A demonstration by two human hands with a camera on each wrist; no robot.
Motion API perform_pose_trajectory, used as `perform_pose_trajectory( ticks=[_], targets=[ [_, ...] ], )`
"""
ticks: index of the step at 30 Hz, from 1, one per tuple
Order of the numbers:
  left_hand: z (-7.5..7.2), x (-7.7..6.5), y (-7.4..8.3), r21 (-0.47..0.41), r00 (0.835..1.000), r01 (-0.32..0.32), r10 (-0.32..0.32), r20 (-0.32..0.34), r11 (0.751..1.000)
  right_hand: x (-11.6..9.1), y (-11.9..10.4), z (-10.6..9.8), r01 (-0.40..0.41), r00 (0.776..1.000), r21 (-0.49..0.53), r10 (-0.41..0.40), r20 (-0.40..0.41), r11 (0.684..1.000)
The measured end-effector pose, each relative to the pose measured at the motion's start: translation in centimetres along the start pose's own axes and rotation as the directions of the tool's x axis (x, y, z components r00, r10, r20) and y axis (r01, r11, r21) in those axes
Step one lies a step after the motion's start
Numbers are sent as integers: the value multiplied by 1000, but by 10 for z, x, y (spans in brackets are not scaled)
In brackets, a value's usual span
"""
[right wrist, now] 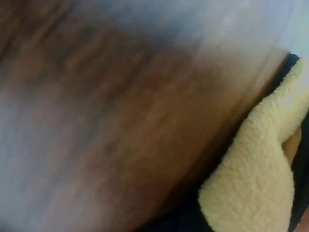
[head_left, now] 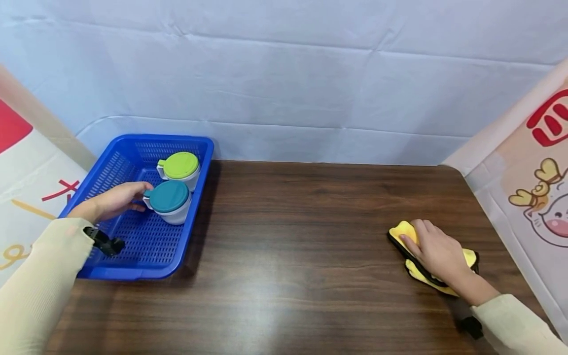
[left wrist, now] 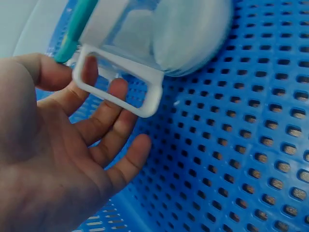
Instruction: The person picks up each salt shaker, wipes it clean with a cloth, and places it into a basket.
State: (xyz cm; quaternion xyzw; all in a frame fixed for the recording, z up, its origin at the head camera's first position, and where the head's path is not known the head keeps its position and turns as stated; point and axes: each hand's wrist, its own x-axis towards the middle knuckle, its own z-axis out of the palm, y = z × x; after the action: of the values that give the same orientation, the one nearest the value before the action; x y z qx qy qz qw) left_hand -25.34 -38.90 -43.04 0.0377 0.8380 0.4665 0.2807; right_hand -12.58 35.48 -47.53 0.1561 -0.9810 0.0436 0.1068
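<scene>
My left hand [head_left: 122, 199] reaches into a blue plastic basket [head_left: 205, 162] and holds the white handle [left wrist: 153, 99] of a teal-lidded seasoning jar [head_left: 170, 197]. In the left wrist view the thumb is by the teal lid's tab [left wrist: 67, 50], and fingertips show through and behind the handle's loop. Behind that jar, also in the basket, is another with a lime-green lid [head_left: 181, 165]. On the right of the table, my right hand [head_left: 437, 249] grips a yellow cloth [head_left: 405, 230] with black edging, part of it bunched at the thumb. The right wrist view shows the cloth's fluffy pile [right wrist: 251, 179].
The brown wooden table [head_left: 293, 236] runs between the basket and the cloth. A pale blue sheet [head_left: 284, 88] hangs behind it, and printed panels [head_left: 546, 197] flank both sides. The basket's walls and floor are perforated.
</scene>
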Motion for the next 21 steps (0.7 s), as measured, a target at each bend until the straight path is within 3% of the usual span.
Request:
perform_pose_trajectory(
  ticks=[11,17,21],
  targets=[
    [-11,-12,19,218,995,10,13,-103,976,2,-1,-6,-8,998,28,7,60,1000],
    [-10,-18,39,421,993,24,27,-115,907,2,0,-16,-35,991,50,28,131,998],
    [-6,-18,51,501,990,28,44,-132,865,5,0,-22,-38,986,65,27,162,997]
  ],
)
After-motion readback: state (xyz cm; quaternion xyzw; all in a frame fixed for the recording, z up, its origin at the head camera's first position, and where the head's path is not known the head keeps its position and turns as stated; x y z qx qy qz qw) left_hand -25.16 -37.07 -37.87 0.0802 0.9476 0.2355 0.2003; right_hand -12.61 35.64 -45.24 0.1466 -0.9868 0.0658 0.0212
